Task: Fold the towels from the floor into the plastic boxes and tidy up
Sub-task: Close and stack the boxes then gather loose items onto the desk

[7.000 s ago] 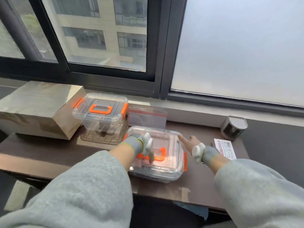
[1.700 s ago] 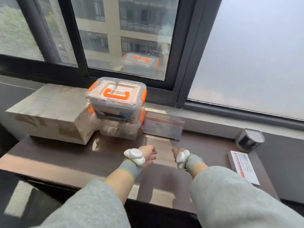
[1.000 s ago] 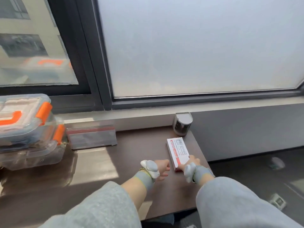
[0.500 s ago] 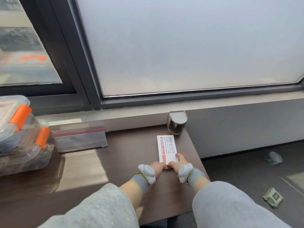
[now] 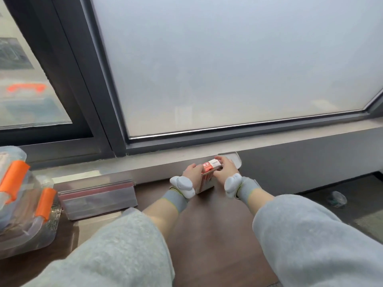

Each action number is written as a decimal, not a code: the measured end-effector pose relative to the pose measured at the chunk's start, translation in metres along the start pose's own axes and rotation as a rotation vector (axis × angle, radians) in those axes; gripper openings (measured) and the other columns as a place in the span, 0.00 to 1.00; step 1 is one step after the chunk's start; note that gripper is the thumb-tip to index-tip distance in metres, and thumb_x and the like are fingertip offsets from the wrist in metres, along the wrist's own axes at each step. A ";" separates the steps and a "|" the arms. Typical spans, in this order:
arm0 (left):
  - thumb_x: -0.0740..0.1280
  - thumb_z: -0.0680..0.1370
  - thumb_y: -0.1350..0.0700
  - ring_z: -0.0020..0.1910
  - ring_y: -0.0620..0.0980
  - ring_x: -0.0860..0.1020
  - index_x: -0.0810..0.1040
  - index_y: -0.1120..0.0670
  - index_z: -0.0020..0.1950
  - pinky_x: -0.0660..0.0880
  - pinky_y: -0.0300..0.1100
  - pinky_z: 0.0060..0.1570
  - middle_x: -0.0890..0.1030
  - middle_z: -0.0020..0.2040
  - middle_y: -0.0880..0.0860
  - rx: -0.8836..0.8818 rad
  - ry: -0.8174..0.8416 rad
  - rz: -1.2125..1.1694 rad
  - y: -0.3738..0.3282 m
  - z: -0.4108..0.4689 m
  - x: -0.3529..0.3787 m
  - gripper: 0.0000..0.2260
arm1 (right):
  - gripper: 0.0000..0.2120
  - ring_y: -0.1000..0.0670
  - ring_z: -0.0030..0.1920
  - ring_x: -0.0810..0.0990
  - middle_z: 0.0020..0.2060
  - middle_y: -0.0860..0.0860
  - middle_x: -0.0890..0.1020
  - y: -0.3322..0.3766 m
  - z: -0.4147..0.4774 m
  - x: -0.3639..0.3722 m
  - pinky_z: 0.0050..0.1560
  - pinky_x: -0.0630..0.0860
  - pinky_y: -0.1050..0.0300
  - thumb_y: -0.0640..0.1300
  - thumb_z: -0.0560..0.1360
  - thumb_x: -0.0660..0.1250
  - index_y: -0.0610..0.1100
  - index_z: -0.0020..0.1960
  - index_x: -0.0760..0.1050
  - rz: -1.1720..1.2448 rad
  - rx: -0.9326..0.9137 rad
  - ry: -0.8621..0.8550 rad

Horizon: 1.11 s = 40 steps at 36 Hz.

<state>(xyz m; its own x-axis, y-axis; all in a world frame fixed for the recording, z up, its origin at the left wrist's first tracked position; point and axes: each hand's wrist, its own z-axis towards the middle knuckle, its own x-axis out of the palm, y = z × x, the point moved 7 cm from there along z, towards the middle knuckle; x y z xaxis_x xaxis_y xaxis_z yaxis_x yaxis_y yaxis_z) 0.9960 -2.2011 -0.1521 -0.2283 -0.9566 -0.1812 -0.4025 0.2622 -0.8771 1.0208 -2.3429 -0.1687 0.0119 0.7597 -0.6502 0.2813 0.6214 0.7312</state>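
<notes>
A small white and red box [image 5: 209,171] stands on its edge at the back of the dark wooden desk [image 5: 211,235], against the windowsill. My left hand [image 5: 192,172] grips its left side and my right hand [image 5: 226,167] grips its right side and top. Two stacked clear plastic boxes [image 5: 22,204] with orange latches sit at the far left edge of the view, with folded towels inside. The silver canister [image 5: 236,159] is mostly hidden behind my right hand.
A clear red-trimmed pouch stack [image 5: 97,198] leans against the sill between the plastic boxes and the small box. A frosted window fills the back. Right of the desk is dark floor with a small clear object [image 5: 336,198] on it.
The small box lay flat on the desk half a second ago; both hands have lifted it onto its edge and pushed it back toward the sill and the canister.
</notes>
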 end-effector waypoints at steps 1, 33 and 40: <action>0.57 0.78 0.56 0.66 0.63 0.70 0.70 0.65 0.67 0.68 0.52 0.64 0.72 0.66 0.65 -0.010 -0.004 -0.013 0.000 0.010 -0.003 0.20 | 0.27 0.45 0.62 0.74 0.65 0.44 0.69 0.003 0.007 0.000 0.66 0.67 0.61 0.35 0.70 0.62 0.45 0.69 0.68 -0.039 0.016 0.009; 0.62 0.73 0.60 0.57 0.55 0.74 0.71 0.59 0.68 0.71 0.47 0.59 0.77 0.61 0.58 -0.016 0.130 -0.261 0.003 0.068 0.002 0.22 | 0.32 0.49 0.50 0.75 0.64 0.45 0.74 0.003 0.039 -0.005 0.43 0.69 0.65 0.38 0.73 0.64 0.49 0.74 0.61 -0.173 0.261 0.039; 0.65 0.71 0.53 0.66 0.59 0.69 0.62 0.60 0.73 0.64 0.52 0.67 0.71 0.67 0.59 -0.155 0.099 -0.269 0.032 0.055 0.013 0.32 | 0.29 0.56 0.33 0.73 0.40 0.54 0.75 -0.012 0.010 -0.014 0.20 0.64 0.74 0.34 0.70 0.61 0.51 0.69 0.68 -0.129 0.282 -0.022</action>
<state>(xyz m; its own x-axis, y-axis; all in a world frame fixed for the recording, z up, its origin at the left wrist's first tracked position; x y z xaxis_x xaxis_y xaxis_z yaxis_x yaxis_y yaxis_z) 1.0295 -2.2123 -0.2068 -0.1772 -0.9792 0.0988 -0.5886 0.0249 -0.8080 1.0263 -2.3630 -0.1708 -0.0209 0.6716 -0.7406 0.5367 0.6325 0.5584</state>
